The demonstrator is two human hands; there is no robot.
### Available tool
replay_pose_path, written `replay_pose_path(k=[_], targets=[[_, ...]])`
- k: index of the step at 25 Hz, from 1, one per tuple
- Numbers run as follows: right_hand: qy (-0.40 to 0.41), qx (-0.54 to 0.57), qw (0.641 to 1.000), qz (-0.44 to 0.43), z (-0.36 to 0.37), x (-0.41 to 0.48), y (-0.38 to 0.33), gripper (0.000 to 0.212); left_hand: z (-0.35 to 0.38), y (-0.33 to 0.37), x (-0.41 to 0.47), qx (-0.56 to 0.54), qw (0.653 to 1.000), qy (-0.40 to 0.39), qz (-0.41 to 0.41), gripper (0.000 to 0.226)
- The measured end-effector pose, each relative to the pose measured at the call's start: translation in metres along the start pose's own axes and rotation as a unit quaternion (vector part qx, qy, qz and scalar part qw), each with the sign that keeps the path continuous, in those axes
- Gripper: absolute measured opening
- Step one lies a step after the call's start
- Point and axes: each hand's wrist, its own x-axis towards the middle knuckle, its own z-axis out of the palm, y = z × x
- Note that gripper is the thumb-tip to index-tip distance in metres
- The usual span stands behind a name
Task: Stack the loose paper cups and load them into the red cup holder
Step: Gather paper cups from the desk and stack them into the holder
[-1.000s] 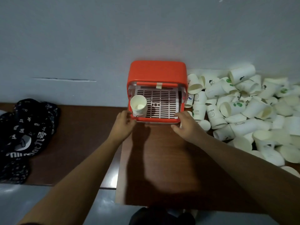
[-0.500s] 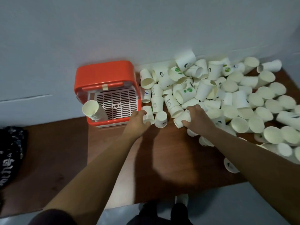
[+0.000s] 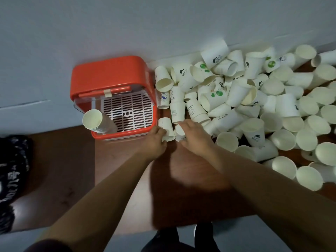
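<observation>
The red cup holder (image 3: 109, 77) stands against the wall on a brown table, its white slotted grid facing me. A stack of cups (image 3: 98, 122) lies in its left corner. Right of it spreads a big pile of loose paper cups (image 3: 254, 106). My left hand (image 3: 154, 140) grips one upturned cup (image 3: 167, 127) just right of the holder's front corner. My right hand (image 3: 194, 135) covers and holds a second cup (image 3: 179, 132) beside it, at the pile's near-left edge.
The brown table (image 3: 127, 179) has bare wood in front of the holder. A black printed cloth (image 3: 12, 170) lies at the far left. The grey wall backs the holder and pile. Dark shoes (image 3: 181, 239) show below the table's front edge.
Both hands have left the holder's front and moved right to the loose cups. The left hand now grips a cup; the right hand has shifted left onto another beside it.
</observation>
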Motion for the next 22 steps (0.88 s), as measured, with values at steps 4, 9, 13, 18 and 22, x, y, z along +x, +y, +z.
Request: replay_pose_path(k=[4, 9, 13, 18, 22], targets=[[0.072, 0.038, 0.995, 0.056, -0.011, -0.003, -0.001, 0.052, -0.004, -0.007, -0.005, -0.064, 0.998, -0.005, -0.01, 0.062], [0.073, 0.281, 0.938, 0.188, -0.052, 0.007, -0.018, 0.037, -0.018, 0.002, -0.018, -0.266, 0.963, -0.013, 0.029, 0.093], [-0.063, 0.547, 0.787, 0.276, -0.048, 0.016, -0.044, 0.043, -0.037, 0.002, -0.024, -0.356, 0.933, 0.055, -0.018, 0.063], [-0.016, 0.348, 0.897, 0.273, -0.006, 0.03, -0.055, 0.04, -0.062, -0.033, -0.054, -0.384, 0.913, 0.103, -0.091, 0.037], [-0.037, 0.334, 0.885, 0.323, 0.02, 0.047, -0.08, 0.067, -0.063, -0.059, -0.078, -0.416, 0.896, 0.095, -0.126, 0.034]])
